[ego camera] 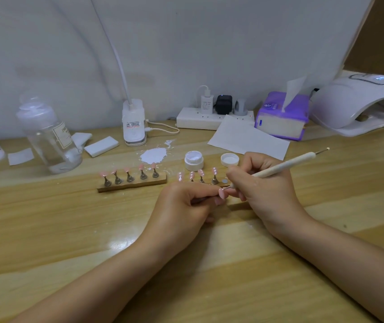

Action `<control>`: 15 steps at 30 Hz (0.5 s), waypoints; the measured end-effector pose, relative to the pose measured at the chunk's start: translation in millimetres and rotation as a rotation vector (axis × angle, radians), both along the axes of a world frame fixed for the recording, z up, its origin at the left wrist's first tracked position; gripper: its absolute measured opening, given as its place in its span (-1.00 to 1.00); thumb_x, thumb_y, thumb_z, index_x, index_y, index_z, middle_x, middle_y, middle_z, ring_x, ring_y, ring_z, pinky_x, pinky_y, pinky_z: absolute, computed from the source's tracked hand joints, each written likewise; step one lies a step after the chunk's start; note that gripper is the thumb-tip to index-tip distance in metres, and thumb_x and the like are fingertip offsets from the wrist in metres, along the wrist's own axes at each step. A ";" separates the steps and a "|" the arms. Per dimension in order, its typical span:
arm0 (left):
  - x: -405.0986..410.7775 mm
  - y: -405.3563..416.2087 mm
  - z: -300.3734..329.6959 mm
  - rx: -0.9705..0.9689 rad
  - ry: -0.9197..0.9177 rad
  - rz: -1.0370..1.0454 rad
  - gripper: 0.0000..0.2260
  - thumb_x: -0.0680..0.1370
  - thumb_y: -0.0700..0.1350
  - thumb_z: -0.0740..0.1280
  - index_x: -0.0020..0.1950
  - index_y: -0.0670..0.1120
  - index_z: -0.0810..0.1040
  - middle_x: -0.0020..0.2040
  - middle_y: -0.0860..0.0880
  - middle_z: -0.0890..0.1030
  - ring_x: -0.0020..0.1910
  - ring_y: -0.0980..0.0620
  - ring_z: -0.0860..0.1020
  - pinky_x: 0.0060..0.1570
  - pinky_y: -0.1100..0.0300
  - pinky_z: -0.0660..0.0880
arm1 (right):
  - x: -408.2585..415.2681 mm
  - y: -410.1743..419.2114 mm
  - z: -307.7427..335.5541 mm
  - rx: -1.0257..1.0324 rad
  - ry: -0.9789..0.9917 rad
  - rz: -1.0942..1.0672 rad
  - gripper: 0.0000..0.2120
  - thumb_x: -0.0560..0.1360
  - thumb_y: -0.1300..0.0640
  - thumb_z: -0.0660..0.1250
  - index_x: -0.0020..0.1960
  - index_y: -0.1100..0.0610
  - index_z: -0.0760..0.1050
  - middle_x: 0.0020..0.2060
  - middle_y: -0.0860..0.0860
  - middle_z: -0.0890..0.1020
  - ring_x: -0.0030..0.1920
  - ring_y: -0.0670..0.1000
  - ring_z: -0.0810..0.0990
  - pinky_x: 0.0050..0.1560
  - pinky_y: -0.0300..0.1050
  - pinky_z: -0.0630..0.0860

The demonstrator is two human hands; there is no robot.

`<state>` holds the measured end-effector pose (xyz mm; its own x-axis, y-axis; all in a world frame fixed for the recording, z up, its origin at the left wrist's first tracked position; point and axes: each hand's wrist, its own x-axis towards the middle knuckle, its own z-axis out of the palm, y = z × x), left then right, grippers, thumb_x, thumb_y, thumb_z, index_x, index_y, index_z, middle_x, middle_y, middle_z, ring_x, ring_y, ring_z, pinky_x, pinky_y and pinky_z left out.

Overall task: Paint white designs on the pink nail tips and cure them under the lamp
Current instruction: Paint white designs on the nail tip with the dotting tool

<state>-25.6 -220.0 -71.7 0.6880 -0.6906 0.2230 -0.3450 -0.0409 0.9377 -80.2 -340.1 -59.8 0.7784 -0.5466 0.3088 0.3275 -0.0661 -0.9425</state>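
The left hand [187,201] pinches a small stand carrying a pink nail tip [223,193]. The right hand [260,183] grips a dotting pen [279,169] in curled fingers, its lower end at that tip. Just beyond the hands stand four dotted pink tips [197,176]; left of them a wooden holder [132,184] bears five more. An open jar of white gel [193,161] sits beyond the fingers on the worktop [69,229]. The curing lamp [359,103] lies far right of the right hand.

A pink nail tip [222,193] was pinched in the left hand [186,202]. A dotting pen [282,168], gripped by the right hand [262,183], was touched to it.
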 end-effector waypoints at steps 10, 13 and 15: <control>-0.7 0.2 1.0 0.001 -0.007 -0.006 -0.67 0.48 -0.33 0.33 -0.18 0.14 0.64 -0.17 0.09 0.68 -0.20 0.26 0.58 -0.34 0.42 0.50 | -0.5 0.8 0.7 -0.003 0.008 0.024 -0.63 0.37 0.47 0.25 -0.48 0.19 0.22 -0.70 -0.09 0.31 -0.65 -0.16 0.45 -0.48 -0.27 0.51; -0.6 0.2 0.8 0.002 0.001 -0.008 -0.66 0.48 -0.32 0.33 -0.20 0.14 0.65 -0.18 0.10 0.68 -0.20 0.28 0.58 -0.34 0.42 0.50 | -0.8 0.6 0.6 -0.010 0.010 0.027 -0.63 0.37 0.46 0.26 -0.49 0.19 0.21 -0.70 -0.09 0.32 -0.63 -0.12 0.49 -0.47 -0.25 0.52; -0.2 0.4 0.5 0.004 0.006 -0.007 -0.64 0.48 -0.32 0.34 -0.26 0.15 0.67 -0.20 0.14 0.68 -0.19 0.29 0.59 -0.34 0.42 0.50 | -1.2 0.7 0.4 -0.009 0.010 0.023 -0.63 0.37 0.46 0.26 -0.49 0.19 0.22 -0.70 -0.09 0.32 -0.64 -0.13 0.48 -0.48 -0.25 0.52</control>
